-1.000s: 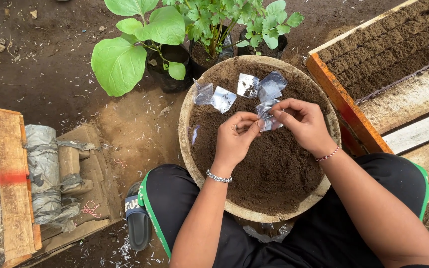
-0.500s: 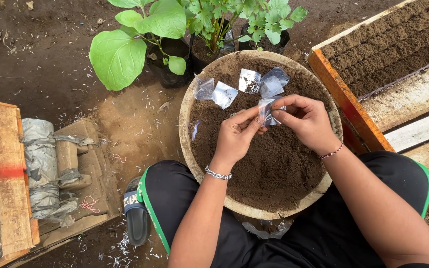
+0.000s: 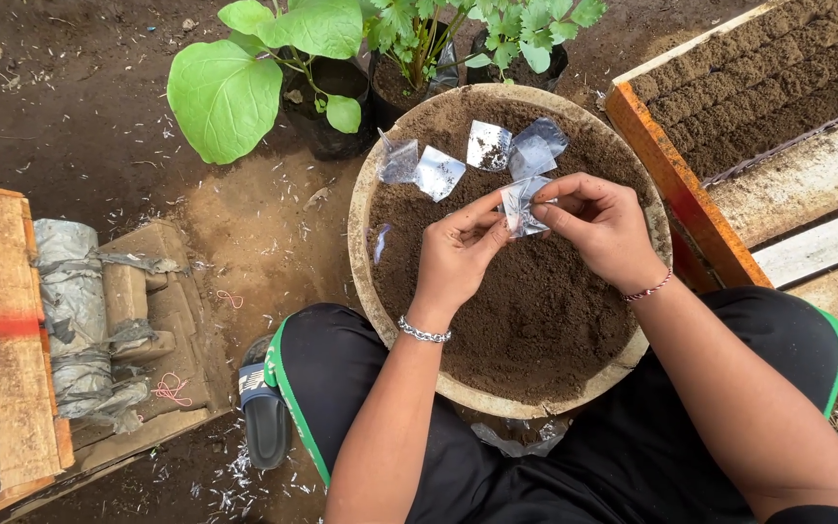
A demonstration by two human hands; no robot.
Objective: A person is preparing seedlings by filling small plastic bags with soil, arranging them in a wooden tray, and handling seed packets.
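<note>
Over a wide round basin (image 3: pixel 359 260) filled with dark soil, both my hands pinch one small clear plastic bag (image 3: pixel 518 206). My left hand (image 3: pixel 455 257) grips its lower left edge with thumb and fingertips. My right hand (image 3: pixel 601 225) holds its right side, fingers curled around the top. Several more small clear bags (image 3: pixel 435 173) lie flat on the soil at the basin's far side, apart from my hands. A bracelet sits on each wrist.
Potted green plants (image 3: pixel 312 73) stand just beyond the basin. A wooden tray of soil with an orange edge (image 3: pixel 671 175) lies at right. At left are wooden planks (image 3: pixel 2 330) and a wrapped grey bundle (image 3: pixel 75 311). A sandal (image 3: pixel 262 412) rests on the dirt ground.
Both hands stay together over the basin, working the same small bag; fingers have shifted slightly on it. The loose bags on the soil have not moved.
</note>
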